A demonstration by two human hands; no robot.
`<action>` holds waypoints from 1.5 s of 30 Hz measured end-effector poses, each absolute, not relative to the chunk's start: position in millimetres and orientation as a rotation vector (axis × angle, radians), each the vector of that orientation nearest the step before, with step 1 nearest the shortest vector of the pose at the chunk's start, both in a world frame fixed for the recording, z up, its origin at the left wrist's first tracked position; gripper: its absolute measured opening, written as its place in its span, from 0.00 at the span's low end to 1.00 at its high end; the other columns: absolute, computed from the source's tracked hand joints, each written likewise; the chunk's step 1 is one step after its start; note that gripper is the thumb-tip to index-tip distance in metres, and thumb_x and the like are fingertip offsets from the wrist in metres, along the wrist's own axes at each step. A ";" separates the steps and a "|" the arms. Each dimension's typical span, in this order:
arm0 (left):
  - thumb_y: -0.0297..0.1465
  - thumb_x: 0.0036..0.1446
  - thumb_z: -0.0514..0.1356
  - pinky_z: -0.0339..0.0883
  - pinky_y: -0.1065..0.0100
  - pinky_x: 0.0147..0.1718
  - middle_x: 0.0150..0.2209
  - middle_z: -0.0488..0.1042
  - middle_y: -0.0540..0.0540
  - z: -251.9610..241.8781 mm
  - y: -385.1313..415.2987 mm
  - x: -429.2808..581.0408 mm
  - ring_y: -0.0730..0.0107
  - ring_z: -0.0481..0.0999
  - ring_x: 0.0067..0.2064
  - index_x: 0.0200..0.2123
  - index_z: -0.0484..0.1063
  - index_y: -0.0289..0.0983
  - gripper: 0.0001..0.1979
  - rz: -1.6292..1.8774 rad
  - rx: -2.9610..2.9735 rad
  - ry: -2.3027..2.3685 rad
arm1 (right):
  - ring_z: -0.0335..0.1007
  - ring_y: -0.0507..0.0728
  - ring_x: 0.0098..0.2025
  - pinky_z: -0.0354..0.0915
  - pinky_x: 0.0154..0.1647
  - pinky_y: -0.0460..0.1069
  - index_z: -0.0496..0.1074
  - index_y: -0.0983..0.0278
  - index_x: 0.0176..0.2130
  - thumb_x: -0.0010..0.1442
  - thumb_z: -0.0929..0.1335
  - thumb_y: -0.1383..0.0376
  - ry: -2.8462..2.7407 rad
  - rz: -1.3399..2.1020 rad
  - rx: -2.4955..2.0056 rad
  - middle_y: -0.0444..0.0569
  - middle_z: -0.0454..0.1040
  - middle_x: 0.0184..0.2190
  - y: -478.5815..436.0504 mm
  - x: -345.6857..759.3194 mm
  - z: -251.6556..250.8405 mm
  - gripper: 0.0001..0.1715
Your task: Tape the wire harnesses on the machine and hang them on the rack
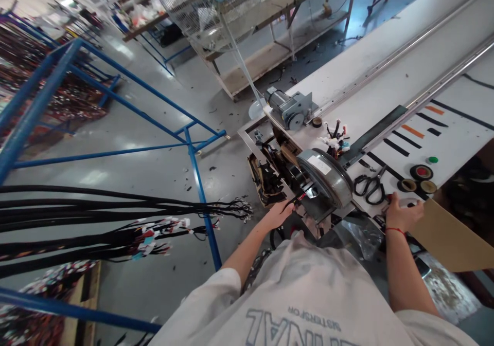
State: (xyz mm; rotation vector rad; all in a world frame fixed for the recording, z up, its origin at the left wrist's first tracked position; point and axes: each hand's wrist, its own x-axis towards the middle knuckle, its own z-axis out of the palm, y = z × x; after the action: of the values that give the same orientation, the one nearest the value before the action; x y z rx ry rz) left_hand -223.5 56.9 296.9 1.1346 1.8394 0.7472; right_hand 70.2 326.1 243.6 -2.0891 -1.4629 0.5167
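Our left hand pinches the wires at the wheel, and they are best held taut. Our right hand lies on the table, and we cannot tell whether it grips anything.

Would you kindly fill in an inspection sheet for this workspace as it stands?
Surface: white bench with rails and tape marks.
Job's things: grey drum machine at the bench end.
Clutter: scissors, tape rolls, cardboard.
Hands: left hand at the machine's wires; right hand on the bench edge.
Cables: black harness bundles across a blue rack.
Surroundings: fan; scraps on the floor.
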 end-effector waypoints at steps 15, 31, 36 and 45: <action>0.53 0.65 0.45 0.62 0.70 0.31 0.25 0.69 0.48 288.6 94.4 -224.1 0.70 0.69 0.29 0.30 0.67 0.36 0.28 0.884 1.136 1.861 | 0.53 0.74 0.65 0.52 0.65 0.65 0.57 0.79 0.63 0.56 0.70 0.49 -1.421 0.504 -2.068 0.73 0.59 0.61 327.2 70.5 236.4 0.49; 0.66 0.54 0.44 0.56 0.70 0.27 0.17 0.55 0.56 270.2 73.4 -219.1 0.75 0.57 0.23 0.26 0.62 0.37 0.36 0.940 0.788 1.610 | 0.55 0.74 0.64 0.54 0.63 0.66 0.58 0.77 0.63 0.62 0.63 0.45 -1.476 0.493 -2.034 0.73 0.60 0.60 327.7 73.7 235.2 0.46; 0.63 0.57 0.45 0.59 0.71 0.28 0.18 0.59 0.55 267.8 62.7 -222.6 0.75 0.60 0.24 0.26 0.63 0.37 0.34 0.956 0.839 1.601 | 0.55 0.74 0.63 0.54 0.63 0.65 0.58 0.77 0.63 0.58 0.67 0.44 -1.511 0.487 -2.044 0.73 0.62 0.59 331.5 77.5 231.2 0.49; 0.56 0.61 0.44 0.59 0.70 0.29 0.23 0.64 0.52 252.0 -18.3 -213.0 0.72 0.63 0.27 0.26 0.62 0.37 0.28 0.892 0.802 1.909 | 0.54 0.75 0.62 0.53 0.63 0.65 0.60 0.78 0.62 0.55 0.69 0.45 -1.530 0.505 -2.013 0.73 0.62 0.59 335.5 80.5 228.0 0.49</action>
State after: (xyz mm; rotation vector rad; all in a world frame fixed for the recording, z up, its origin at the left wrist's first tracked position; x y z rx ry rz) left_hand -213.0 -18.3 252.0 0.8017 1.9091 0.8918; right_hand 80.5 335.5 228.0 -2.0130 -1.5302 0.5049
